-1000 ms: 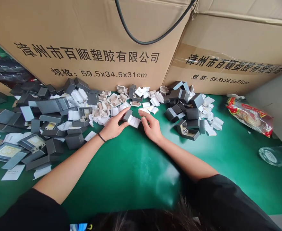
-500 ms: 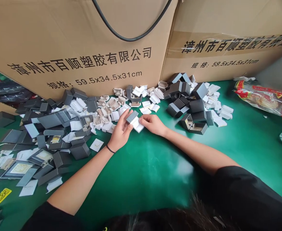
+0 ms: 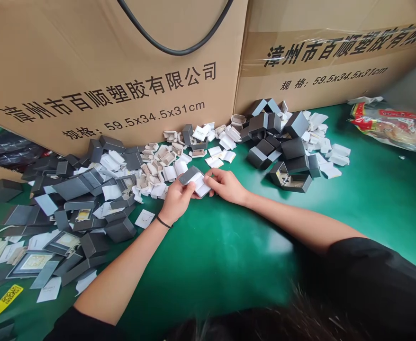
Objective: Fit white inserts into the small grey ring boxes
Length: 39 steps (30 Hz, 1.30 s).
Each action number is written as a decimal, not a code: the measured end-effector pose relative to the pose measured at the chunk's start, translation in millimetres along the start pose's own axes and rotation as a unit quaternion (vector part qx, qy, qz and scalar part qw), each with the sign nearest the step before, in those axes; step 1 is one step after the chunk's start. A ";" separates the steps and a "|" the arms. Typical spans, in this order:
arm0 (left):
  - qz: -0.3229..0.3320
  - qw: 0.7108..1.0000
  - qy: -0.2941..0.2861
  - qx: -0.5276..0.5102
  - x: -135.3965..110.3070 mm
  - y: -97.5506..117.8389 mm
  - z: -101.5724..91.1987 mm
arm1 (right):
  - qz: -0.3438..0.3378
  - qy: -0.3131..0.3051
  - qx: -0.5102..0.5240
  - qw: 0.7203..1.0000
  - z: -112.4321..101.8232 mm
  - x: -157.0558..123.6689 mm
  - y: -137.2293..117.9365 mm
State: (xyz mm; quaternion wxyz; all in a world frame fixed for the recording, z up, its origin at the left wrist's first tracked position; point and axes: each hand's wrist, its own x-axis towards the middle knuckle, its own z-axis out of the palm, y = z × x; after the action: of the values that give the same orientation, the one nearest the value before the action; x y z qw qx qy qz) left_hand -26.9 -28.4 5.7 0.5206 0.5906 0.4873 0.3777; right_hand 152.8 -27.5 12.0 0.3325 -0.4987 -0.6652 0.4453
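Observation:
A small dark grey jewellery box (image 3: 191,174), lid raised and white inside, is held between both hands above the green table. Wrapped round its left side is my left hand (image 3: 176,201), the thumb lying on the white inner part. My right hand (image 3: 228,186) is closed, with thumb and forefinger pinching the box's right edge; the other fingers curl in. Just beyond the box lie loose white and beige card inserts (image 3: 165,154). A white card with a thin chain (image 3: 144,219) rests near my left wrist.
Dark boxes, some open, are heaped at the left (image 3: 121,229) and stacked at the right (image 3: 293,149). Two large cartons (image 3: 179,85) stand behind, a black cable (image 3: 179,51) hanging before one. A food packet (image 3: 396,128) lies far right on the green table (image 3: 222,265).
The box has turned slightly between the hands. My left thumb has moved from its side onto the white inner part. The camera view has shifted a little.

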 end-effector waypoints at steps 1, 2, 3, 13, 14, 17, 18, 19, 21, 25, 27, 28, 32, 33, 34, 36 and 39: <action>0.002 1.000 -0.002 0.006 0.3 -1.3 0.0 | -0.001 -0.002 -0.006 1.000 -0.4 0.1 -0.4; 0.002 1.000 -0.003 0.008 0.7 -2.3 0.1 | -0.001 0.000 -0.010 1.000 -0.7 0.1 -0.7; 0.001 1.000 -0.003 0.005 1.1 -3.0 0.4 | -0.001 0.003 -0.012 1.000 -0.7 0.0 -1.0; -0.017 0.998 -0.059 -0.020 -3.1 8.7 2.0 | -0.004 0.039 0.057 0.998 3.0 0.2 2.4; -0.013 0.998 -0.052 -0.020 -3.6 8.2 1.7 | -0.008 0.037 0.052 0.998 3.2 0.0 2.5; -0.014 0.999 -0.041 -0.020 -4.2 6.3 0.6 | -0.013 0.027 0.052 0.998 2.9 -0.8 1.6; -0.018 0.999 -0.043 -0.019 -4.2 6.3 0.4 | -0.011 0.024 0.057 0.998 2.6 -0.9 1.2; -0.021 0.999 -0.047 -0.017 -4.3 6.7 0.3 | -0.008 0.021 0.063 0.998 2.2 -0.9 1.0; -0.024 0.998 -0.055 -0.012 -4.5 8.3 0.4 | 0.000 0.015 0.076 0.997 1.1 -0.3 1.2; -0.013 0.998 -0.066 -0.003 -4.7 8.8 1.3 | 0.007 -0.001 0.078 0.997 -0.7 1.6 2.4; 0.021 0.998 -0.052 0.011 -4.3 6.6 2.0 | 0.018 0.004 0.055 0.998 -1.2 2.3 0.9; 0.046 0.998 -0.031 0.025 -4.0 5.2 2.3 | 0.025 0.012 0.037 0.999 -1.2 2.4 -0.7; 0.129 0.983 0.097 0.093 -3.6 1.0 2.5 | 0.039 0.027 -0.055 0.997 -0.7 2.6 -9.9; 0.131 0.979 0.116 0.107 -3.8 0.7 2.3 | 0.039 0.023 -0.073 0.996 -0.6 2.6 -11.7; 0.128 0.976 0.128 0.122 -4.2 0.5 2.0 | 0.036 0.019 -0.089 0.995 -0.4 2.6 -13.0; 0.117 0.971 0.143 0.152 -5.3 0.8 0.9 | 0.028 0.014 -0.110 0.993 0.1 2.4 -13.6; 0.095 0.964 0.158 0.193 -6.7 2.2 -1.1 | 0.015 0.006 -0.129 0.992 1.1 1.2 -11.5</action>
State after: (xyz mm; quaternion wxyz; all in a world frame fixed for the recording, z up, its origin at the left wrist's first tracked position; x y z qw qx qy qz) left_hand -29.1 -34.5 8.4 0.2748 0.6567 0.5684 0.4125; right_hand 147.2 -27.9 22.2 0.2626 -0.5505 -0.7072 0.3577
